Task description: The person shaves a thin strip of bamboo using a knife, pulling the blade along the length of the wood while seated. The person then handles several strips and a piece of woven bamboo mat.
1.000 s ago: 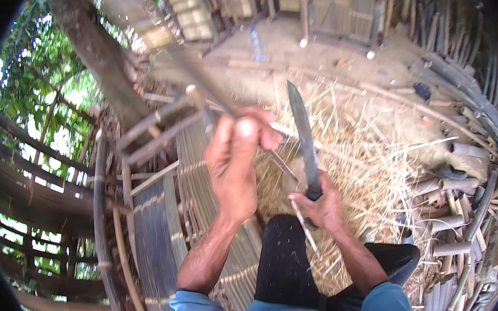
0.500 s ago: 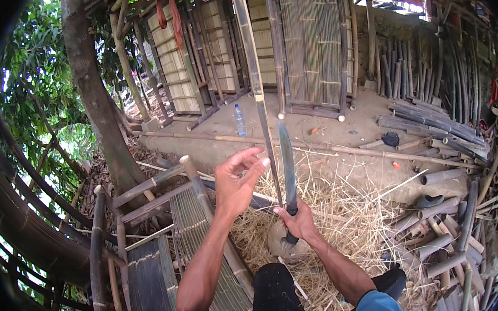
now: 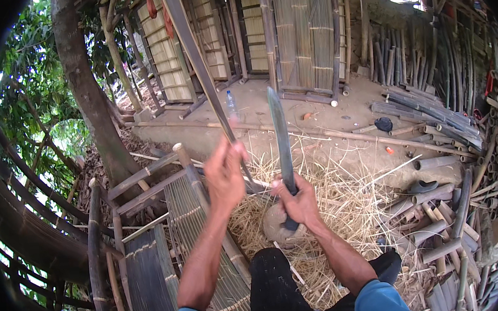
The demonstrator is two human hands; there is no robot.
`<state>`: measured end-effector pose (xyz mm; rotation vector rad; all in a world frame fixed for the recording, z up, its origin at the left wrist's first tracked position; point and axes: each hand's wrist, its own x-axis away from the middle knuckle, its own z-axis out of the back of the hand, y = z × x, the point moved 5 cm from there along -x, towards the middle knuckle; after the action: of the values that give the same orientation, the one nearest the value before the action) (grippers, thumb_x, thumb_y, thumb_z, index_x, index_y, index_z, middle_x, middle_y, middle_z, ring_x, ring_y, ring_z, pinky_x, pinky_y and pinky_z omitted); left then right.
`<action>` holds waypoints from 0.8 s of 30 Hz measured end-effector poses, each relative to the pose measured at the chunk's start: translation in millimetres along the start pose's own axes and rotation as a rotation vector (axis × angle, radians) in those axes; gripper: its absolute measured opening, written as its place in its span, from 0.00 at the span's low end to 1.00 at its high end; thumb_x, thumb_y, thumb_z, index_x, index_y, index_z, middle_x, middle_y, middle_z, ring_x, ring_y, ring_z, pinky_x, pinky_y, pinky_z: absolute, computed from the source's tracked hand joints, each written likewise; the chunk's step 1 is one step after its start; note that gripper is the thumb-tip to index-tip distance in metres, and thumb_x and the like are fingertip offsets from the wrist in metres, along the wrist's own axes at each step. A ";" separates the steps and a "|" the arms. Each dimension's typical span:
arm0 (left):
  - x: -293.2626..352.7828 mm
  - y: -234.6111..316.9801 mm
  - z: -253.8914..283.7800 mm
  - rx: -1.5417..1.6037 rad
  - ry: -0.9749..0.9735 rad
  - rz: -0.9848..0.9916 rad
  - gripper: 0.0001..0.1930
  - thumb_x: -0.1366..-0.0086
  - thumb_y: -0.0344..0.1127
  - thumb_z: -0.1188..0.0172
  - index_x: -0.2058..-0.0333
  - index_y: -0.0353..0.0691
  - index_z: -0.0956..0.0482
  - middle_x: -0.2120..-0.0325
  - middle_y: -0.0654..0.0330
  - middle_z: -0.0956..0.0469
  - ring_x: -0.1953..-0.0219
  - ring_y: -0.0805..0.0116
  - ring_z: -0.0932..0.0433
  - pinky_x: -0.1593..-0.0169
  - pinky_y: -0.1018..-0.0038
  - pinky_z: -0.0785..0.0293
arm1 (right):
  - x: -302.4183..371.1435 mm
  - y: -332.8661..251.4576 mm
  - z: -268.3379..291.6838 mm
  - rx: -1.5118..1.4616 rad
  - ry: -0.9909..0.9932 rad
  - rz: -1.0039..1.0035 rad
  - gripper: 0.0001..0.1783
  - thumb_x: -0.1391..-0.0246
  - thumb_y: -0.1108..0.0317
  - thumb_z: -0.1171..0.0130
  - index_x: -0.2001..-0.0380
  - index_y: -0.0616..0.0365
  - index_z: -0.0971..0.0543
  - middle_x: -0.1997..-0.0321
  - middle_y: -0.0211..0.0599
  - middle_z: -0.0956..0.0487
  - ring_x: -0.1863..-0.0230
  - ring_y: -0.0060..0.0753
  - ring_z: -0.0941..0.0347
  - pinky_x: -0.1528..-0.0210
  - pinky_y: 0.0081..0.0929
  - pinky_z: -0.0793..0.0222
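A long, dark bamboo strip point(image 3: 198, 59) rises up and to the left beyond the top of the view. Near its lower end my left hand point(image 3: 224, 175) is closed around it, the fingers somewhat smeared by motion. My right hand point(image 3: 301, 201) grips the dark handle of a machete point(image 3: 282, 138), its blade pointing up and its flat side toward me. The strip's lower part comes down between my hands, close to the right thumb. Below the machete handle, a round block point(image 3: 275, 221) lies amid pale bamboo shavings point(image 3: 342, 206).
A slatted bamboo bench point(image 3: 192, 219) stands on my left, beside a tree trunk point(image 3: 85, 81). Cut bamboo pieces point(image 3: 433, 231) lie in a heap at right. Bamboo panels point(image 3: 307, 38) lean at the back, with a plastic bottle point(image 3: 231, 102) on the ground before them.
My left hand has gone from open beside the strip to closed on it. The strip's upper part has swung left. The machete stays upright in my right hand.
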<state>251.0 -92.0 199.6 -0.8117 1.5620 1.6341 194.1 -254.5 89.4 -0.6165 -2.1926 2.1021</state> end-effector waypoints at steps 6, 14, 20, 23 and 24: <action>-77.2 103.1 31.7 -0.064 0.083 -0.309 0.20 0.25 0.34 0.46 0.37 0.40 0.27 0.80 0.69 0.26 0.82 0.84 0.37 0.79 0.81 0.41 | 6.3 70.5 92.4 0.297 0.212 0.038 0.19 0.37 0.53 0.36 0.75 0.55 0.23 0.83 0.20 0.31 0.84 0.14 0.42 0.82 0.19 0.47; 9.1 73.6 7.7 0.060 -0.243 0.321 0.16 0.29 0.35 0.40 0.46 0.37 0.20 0.84 0.73 0.31 0.86 0.85 0.41 0.84 0.81 0.50 | 65.0 78.5 150.4 0.275 0.322 -0.077 0.24 0.34 0.50 0.43 0.77 0.57 0.28 0.82 0.20 0.37 0.78 0.15 0.44 0.76 0.23 0.46; 108.6 29.7 -26.4 0.318 -0.365 0.983 0.14 0.26 0.36 0.44 0.47 0.39 0.19 0.84 0.72 0.33 0.87 0.85 0.42 0.85 0.82 0.51 | 80.2 40.4 133.7 0.514 0.213 0.113 0.24 0.35 0.46 0.44 0.72 0.57 0.26 0.86 0.25 0.35 0.84 0.20 0.40 0.80 0.25 0.42; 146.9 28.1 -34.1 0.366 -0.378 1.166 0.14 0.26 0.36 0.44 0.47 0.39 0.20 0.83 0.71 0.35 0.87 0.85 0.42 0.85 0.82 0.51 | 94.1 18.1 99.2 0.694 0.017 0.197 0.25 0.44 0.43 0.35 0.69 0.57 0.23 0.83 0.38 0.25 0.83 0.35 0.28 0.76 0.36 0.31; 158.6 25.5 -38.9 0.364 -0.372 1.204 0.13 0.26 0.36 0.44 0.48 0.38 0.20 0.83 0.71 0.35 0.87 0.85 0.42 0.85 0.81 0.51 | 97.2 11.4 95.6 0.819 -0.041 0.271 0.27 0.46 0.41 0.33 0.68 0.58 0.22 0.81 0.43 0.23 0.82 0.40 0.24 0.74 0.40 0.29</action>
<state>142.4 -118.7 77.9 0.7744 2.0876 1.9535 78.9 -315.2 47.5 -0.7924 -1.0951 2.8469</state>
